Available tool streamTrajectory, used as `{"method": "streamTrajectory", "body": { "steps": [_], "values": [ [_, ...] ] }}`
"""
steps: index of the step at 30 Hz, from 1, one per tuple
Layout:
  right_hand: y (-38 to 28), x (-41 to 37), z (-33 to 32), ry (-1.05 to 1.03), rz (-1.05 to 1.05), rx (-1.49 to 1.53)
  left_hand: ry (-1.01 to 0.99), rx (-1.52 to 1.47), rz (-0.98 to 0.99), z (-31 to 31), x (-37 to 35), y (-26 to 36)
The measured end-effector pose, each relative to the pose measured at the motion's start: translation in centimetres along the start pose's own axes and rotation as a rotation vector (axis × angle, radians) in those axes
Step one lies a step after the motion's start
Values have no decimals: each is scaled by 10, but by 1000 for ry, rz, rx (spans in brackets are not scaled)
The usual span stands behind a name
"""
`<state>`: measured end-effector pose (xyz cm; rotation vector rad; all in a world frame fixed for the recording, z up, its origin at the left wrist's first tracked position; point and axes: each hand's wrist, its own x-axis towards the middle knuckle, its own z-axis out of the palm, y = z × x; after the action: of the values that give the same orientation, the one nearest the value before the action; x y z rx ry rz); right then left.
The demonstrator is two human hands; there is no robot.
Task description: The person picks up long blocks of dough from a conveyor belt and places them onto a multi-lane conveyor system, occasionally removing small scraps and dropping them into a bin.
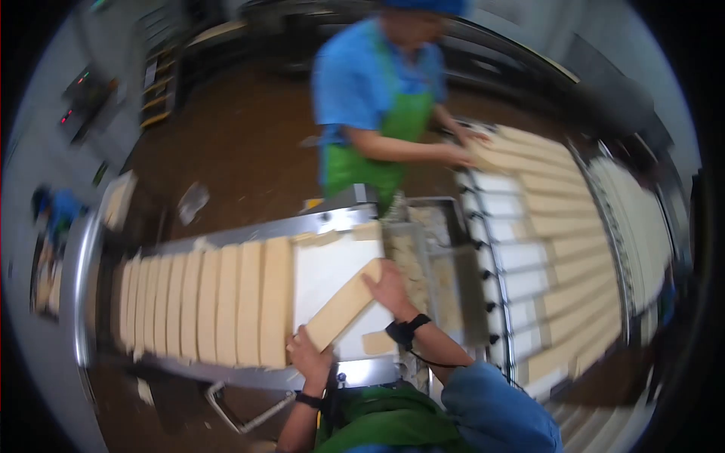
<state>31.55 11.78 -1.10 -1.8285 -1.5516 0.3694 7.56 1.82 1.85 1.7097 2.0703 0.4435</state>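
Observation:
A long flat strip of pale dough [343, 304] lies at a slant over the white belt [321, 264]. My left hand [308, 355] grips its near end, fingers wrapped round the edge. At the far right end, my right hand [390, 288] is closed on the same strip. Left of it, several similar dough strips [226, 302] lie side by side across the belt. A small dough scrap [377, 343] rests near the belt's right edge, and further scraps [325, 238] lie along the far edge.
Across from me a co-worker [377, 106] in a green apron handles dough on a second conveyor [581, 264] with thin metal dividers. Between the conveyors stand metal trays [449, 264] holding dough scraps. A metal guard [84, 287] crosses the belt's left end. Another person [57, 215] is far left.

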Motion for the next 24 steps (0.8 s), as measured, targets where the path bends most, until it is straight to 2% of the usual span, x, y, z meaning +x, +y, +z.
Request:
{"method": "streamTrajectory", "body": {
  "steps": [2,5,7,10,12,15,16,18,21,23,24],
  "values": [
    [2,-28,-25,81,85,8,132,4,161,6,-13,6],
    [10,-76,-89,325,139,12,75,-217,303,17,-30,36],
    [10,-111,-141,485,223,29,20,-261,494,15,-43,72],
    [26,-171,-223,734,328,-145,-53,-327,774,29,-70,127],
    [45,-214,-269,897,408,-63,-80,-297,986,33,-98,168],
    [86,-283,-323,1145,469,-144,-348,-269,1165,26,-154,227],
    [98,-306,-341,1187,494,-184,-512,-265,1194,22,-172,241],
    [111,-343,-372,1249,589,-168,-802,-263,1240,24,-206,255],
    [157,-394,-396,1147,752,-144,-1144,-287,1247,41,-248,260],
    [182,-410,-405,937,812,-163,-1320,-309,1183,62,-270,251],
    [189,-413,-410,830,839,-170,-1314,-284,1202,70,-275,251]
  ]
}}
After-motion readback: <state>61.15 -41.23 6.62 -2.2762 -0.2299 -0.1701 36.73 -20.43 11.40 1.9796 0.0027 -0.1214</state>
